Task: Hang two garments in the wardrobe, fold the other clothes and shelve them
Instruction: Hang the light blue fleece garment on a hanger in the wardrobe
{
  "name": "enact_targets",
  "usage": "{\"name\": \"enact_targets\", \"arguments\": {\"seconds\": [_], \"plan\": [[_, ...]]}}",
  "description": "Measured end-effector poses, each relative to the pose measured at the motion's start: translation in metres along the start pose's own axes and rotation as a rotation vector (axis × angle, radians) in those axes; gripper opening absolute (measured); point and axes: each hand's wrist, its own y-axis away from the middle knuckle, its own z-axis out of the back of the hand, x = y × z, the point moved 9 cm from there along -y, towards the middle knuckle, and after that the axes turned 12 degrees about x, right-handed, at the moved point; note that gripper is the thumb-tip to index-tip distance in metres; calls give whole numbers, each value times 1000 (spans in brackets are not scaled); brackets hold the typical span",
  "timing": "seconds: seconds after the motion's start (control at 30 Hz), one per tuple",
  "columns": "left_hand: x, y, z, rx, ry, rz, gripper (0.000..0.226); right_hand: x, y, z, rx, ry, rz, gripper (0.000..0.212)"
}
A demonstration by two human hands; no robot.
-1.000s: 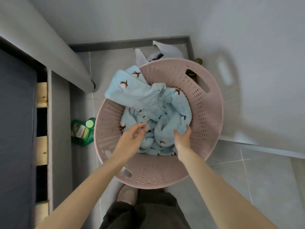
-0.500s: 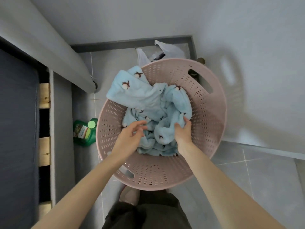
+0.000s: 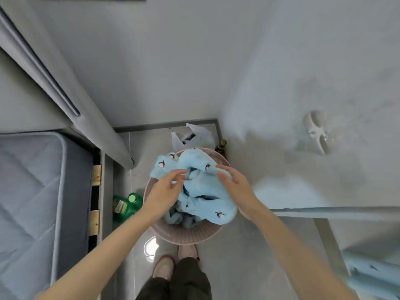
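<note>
A light-blue fleece garment with small dark bird prints (image 3: 201,191) is bunched up above a round pink laundry basket (image 3: 184,239) on the floor. My right hand (image 3: 234,184) grips the garment's upper right side and holds it raised over the basket. Just left of the bundle, my left hand (image 3: 166,188) has its fingers relaxed and its fingertips at the cloth. More blue fabric hangs down into the basket beneath the lifted part.
A grey mattress (image 3: 32,191) lies at the left, with a green bottle (image 3: 125,205) on the floor beside it. A white plastic bag (image 3: 190,135) and a dark bottle (image 3: 221,144) stand behind the basket. A white door with a handle (image 3: 318,131) is at the right; another blue garment (image 3: 372,276) lies at lower right.
The view has pulled up and away from the basket. My right hand has lifted the blue garment up out of the basket, and my left hand has risen beside it.
</note>
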Motion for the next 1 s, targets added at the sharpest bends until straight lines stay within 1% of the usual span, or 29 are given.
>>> {"name": "enact_targets", "arguments": {"seconds": [0.07, 0.13, 0.3, 0.4, 0.47, 0.5, 0.67, 0.73, 0.83, 1.0], "plan": [[-36, 22, 4, 0, -58, -47, 34, 47, 28, -1, 31, 29, 40, 18], [-72, 46, 10, -34, -162, -110, 41, 93, 57, -3, 58, 54, 68, 17], [-162, 109, 22, -100, -383, -313, 63, 195, 137, -16, 163, 31, 128, 19], [-204, 144, 21, -125, -543, -406, 68, 247, 189, -24, 212, -8, 202, 26], [-231, 165, 22, -159, -642, -474, 65, 281, 224, -24, 227, -50, 270, 28], [-246, 174, 22, -166, -655, -525, 63, 297, 241, -23, 232, -69, 304, 28], [-318, 219, 15, -138, -531, -767, 55, 351, 323, -13, 201, -95, 451, 30], [-339, 231, 6, -114, -502, -828, 45, 357, 351, -5, 166, -124, 485, 31], [-361, 246, -6, -104, -442, -866, 32, 357, 392, 12, 90, -127, 512, 31], [-398, 280, -29, -210, -431, -910, 17, 343, 461, 44, -89, -49, 507, 19]]}}
